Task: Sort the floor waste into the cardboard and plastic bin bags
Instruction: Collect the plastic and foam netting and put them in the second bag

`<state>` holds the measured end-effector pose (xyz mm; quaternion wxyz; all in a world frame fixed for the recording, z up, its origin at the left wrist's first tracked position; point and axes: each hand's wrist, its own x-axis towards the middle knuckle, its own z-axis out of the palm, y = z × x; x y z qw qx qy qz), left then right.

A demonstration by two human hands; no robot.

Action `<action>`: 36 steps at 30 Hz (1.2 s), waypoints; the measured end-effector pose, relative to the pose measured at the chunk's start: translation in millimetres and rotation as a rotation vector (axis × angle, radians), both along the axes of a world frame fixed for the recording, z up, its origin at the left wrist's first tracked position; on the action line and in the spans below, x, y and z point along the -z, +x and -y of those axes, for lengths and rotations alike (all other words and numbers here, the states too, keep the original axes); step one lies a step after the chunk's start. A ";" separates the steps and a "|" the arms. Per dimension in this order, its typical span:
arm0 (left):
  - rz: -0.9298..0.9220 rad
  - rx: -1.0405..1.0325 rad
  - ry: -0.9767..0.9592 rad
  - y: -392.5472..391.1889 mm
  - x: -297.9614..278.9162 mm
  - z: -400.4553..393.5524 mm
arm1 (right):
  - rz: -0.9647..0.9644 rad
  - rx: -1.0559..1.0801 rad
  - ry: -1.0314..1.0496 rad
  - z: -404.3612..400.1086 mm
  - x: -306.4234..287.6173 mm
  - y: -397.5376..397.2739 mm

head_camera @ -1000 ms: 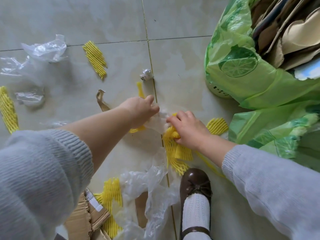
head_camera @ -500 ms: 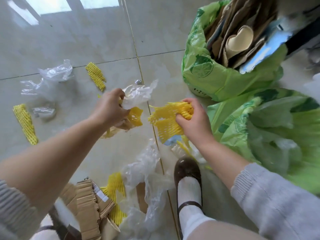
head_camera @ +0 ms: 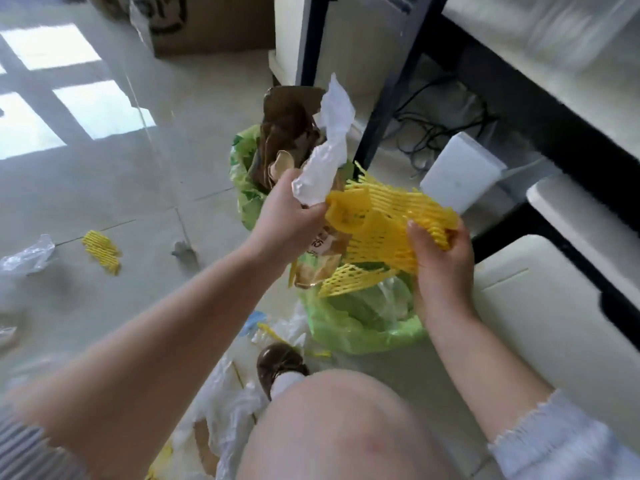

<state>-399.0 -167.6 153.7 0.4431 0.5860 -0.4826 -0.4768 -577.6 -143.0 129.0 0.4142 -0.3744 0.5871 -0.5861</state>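
Holding a crumpled white plastic wrap [head_camera: 323, 168] and a printed wrapper [head_camera: 320, 261] in the left hand [head_camera: 287, 216], fist closed tight around both. Right hand [head_camera: 441, 258] is pinched shut on the yellow foam net [head_camera: 381, 226], stretched out above the nearer green bag [head_camera: 363, 327]. Farther green bag [head_camera: 246, 188] is stuffed with cardboard [head_camera: 287, 133]. Another yellow net [head_camera: 102, 251] and some clear plastic [head_camera: 27, 254] lie on the floor [head_camera: 138, 188], off to the left.

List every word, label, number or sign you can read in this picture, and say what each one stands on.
Nothing can be read for certain.
Brown printed packet held in the left hand: a few light characters show near its top edge, too blurred to read.
Cardboard box at the far wall: a dark printed mark, cut off by the frame and blurred, not readable.
White box under the desk: no print visible.
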 end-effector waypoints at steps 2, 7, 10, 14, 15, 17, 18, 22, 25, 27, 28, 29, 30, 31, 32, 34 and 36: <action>0.025 0.046 0.015 -30.7 13.5 1.7 | -0.102 0.062 0.011 1.6 8.9 -17.3; 0.737 0.311 0.063 -74.3 60.8 -2.0 | -0.756 -0.074 0.045 0.8 42.3 -44.1; 1.005 0.546 0.110 -80.2 83.2 -2.3 | -1.046 -0.360 0.172 0.0 54.6 -41.9; 1.233 0.827 0.251 -85.5 110.8 6.2 | -1.259 -0.843 0.438 8.6 67.6 -31.3; 1.267 0.868 0.282 -86.2 114.0 9.6 | -1.280 -0.905 0.490 13.0 71.2 -29.2; 1.321 0.936 0.304 -87.0 126.7 17.7 | -1.302 -0.988 0.578 23.4 81.2 -25.5; 1.334 0.970 0.314 -88.3 133.3 20.8 | -1.311 -1.023 0.626 29.1 87.0 -23.8; 1.328 1.002 0.372 -87.9 153.0 29.5 | -1.298 -1.105 0.765 44.7 118.8 -20.9; 1.277 1.000 0.385 -84.9 153.4 31.5 | -1.277 -1.136 0.823 48.6 136.5 -17.3; 1.364 1.109 0.401 -85.6 139.3 33.8 | -1.267 -1.133 0.818 49.3 135.5 -14.4; 1.412 1.156 0.389 -85.8 130.1 33.8 | -1.266 -1.123 0.807 48.7 131.2 -14.3; 1.446 1.164 0.360 -85.2 119.2 34.8 | -1.263 -1.110 0.782 48.2 126.5 -15.5; 1.460 1.147 0.308 -83.3 108.4 37.0 | -1.262 -1.098 0.753 47.1 120.4 -17.6; 1.461 1.138 0.247 -80.2 96.3 37.7 | -1.272 -1.090 0.726 45.4 112.9 -20.4; 1.458 1.125 0.182 -75.5 83.3 36.8 | -1.290 -1.079 0.706 43.7 105.0 -23.4; 1.421 1.058 0.051 -64.8 62.9 36.1 | -1.321 -1.054 0.686 39.6 85.3 -28.9; 1.341 0.935 -0.022 -50.2 43.1 33.2 | -1.339 -1.042 0.672 34.3 63.7 -31.9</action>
